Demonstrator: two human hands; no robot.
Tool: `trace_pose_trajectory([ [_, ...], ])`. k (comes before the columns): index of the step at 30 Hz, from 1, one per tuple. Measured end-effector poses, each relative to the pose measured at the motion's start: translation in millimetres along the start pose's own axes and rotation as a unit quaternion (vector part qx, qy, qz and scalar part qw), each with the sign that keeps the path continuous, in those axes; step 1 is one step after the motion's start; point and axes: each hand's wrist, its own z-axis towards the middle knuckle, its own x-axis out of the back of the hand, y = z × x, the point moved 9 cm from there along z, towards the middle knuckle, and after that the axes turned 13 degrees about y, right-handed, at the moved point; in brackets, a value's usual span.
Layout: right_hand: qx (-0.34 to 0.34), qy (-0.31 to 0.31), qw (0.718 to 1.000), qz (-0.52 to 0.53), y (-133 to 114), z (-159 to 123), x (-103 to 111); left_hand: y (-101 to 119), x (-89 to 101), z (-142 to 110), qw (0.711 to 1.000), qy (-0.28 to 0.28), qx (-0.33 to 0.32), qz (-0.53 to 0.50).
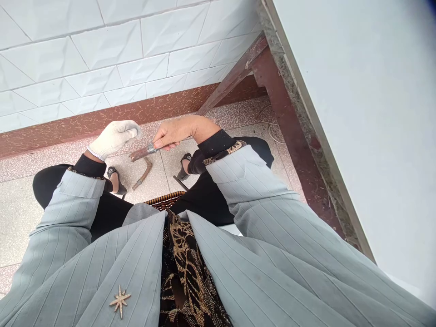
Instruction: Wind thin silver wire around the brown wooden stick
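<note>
My right hand (173, 132), bare, is closed round the wire-wrapped end of a brown wooden handle (138, 154). The handle's other end points left, above the floor between my feet. Silvery wire coils (151, 147) show just beside my fingers. Left of it, my left hand (116, 137) wears a white knitted glove, its fingers drawn together. Something greyish shows at the gloved fingertips, too unclear to name. Below the handle is a curved brown piece (143, 175) like a bent stick; whether it joins the handle or lies on the floor, I cannot tell.
A white-topped table (357, 113) with a reddish-brown frame (293, 122) stands close on my right. Ahead is a white tiled wall (109, 45) with a brown skirting (170, 102). A pale cable (270, 129) lies by the frame. Part of a woven seat (166, 200) shows between my legs.
</note>
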Motion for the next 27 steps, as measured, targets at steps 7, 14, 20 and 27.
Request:
trace_pose_trajectory([
  [7, 0.086, 0.117, 0.987, 0.062, -24, -9, 22, -10, -23.1, 3, 0.997, -0.015, 0.012, -0.070],
  [14, -0.079, 0.417, 0.897, 0.124, 22, -25, 80, 0, -53.4, -10, 0.991, -0.096, 0.022, -0.093],
  [20, -0.152, 0.354, 0.918, -0.094, 28, -4, 63, 5, -65.8, -19, 0.990, -0.141, -0.023, -0.021],
  [27, -0.168, 0.180, 0.935, -0.256, 27, 5, 34, 13, -50.4, -20, 0.989, -0.144, -0.021, -0.015],
])
